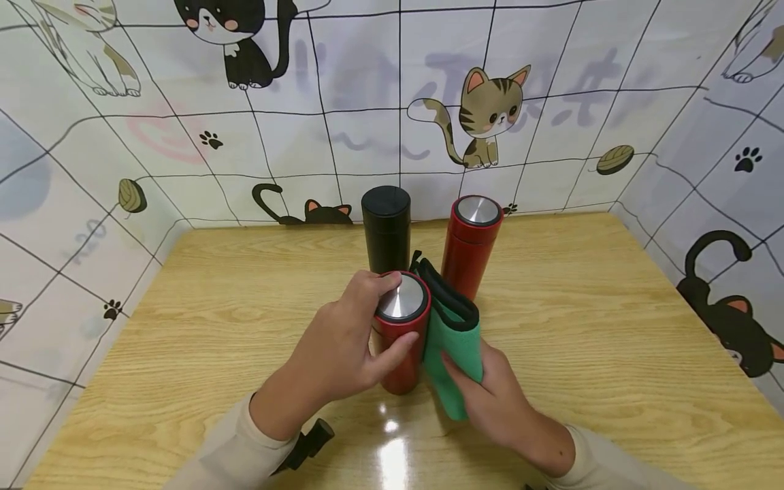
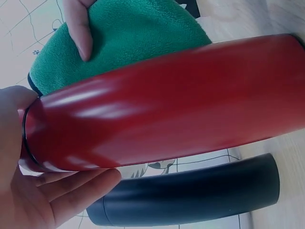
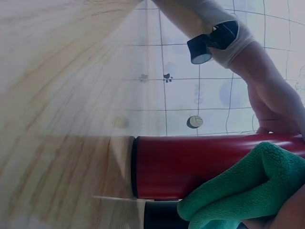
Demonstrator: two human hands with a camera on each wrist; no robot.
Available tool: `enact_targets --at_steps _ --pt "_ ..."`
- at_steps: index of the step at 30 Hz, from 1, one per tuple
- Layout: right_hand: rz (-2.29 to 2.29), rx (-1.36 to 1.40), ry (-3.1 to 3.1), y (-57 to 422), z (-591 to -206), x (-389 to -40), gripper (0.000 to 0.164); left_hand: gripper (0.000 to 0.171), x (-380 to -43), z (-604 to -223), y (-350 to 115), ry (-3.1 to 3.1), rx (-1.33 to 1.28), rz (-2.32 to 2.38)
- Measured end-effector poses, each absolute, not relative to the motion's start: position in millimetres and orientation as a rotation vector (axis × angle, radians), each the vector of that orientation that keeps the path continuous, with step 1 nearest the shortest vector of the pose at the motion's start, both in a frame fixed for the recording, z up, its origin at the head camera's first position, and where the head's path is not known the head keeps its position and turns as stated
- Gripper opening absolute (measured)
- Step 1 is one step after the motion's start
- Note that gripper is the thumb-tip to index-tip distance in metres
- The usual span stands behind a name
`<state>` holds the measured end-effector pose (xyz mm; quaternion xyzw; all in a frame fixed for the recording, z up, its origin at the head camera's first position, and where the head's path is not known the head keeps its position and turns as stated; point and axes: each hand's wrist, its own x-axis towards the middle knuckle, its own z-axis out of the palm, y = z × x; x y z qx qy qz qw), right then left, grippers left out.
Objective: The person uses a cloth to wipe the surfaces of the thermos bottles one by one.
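Note:
A red thermos flask (image 1: 399,361) with a silver-topped lid (image 1: 402,299) stands upright on the table. My left hand (image 1: 339,347) grips it near the top, thumb and fingers curled round the lid end. In my right hand (image 1: 502,405) is a folded green cloth (image 1: 450,361) with black edging, held against the flask's right side. The left wrist view shows the cloth (image 2: 138,33) lying along the red body (image 2: 167,102), with right-hand fingers on it. From the right wrist, the cloth (image 3: 248,191) covers part of the flask (image 3: 186,164) near its middle.
Behind the gripped flask stands a black flask (image 1: 387,235), partly hidden by it. A second red flask (image 1: 468,252) stands at the back right, its lower part behind the cloth. Cat-patterned walls (image 1: 361,143) enclose the wooden table (image 1: 582,306) at the back and sides.

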<state>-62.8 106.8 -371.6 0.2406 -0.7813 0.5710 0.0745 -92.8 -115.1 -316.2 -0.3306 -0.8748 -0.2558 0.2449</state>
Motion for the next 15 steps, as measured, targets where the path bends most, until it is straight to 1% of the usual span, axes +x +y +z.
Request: enact_targets --at_steps 4,9,15 --pt "1.704 0.763 -2.279 107 -370 -62 0.032 0.065 -93 -313 -114 -2.439 -0.878 -0.701" --pt "1.717 0.73 -2.345 107 -373 -63 0.027 0.07 -94 -311 -114 -2.448 -0.875 -0.75" --pt "1.769 0.735 -2.455 105 -381 -67 0.024 0.071 -95 -314 -112 -2.373 -0.829 -0.77"
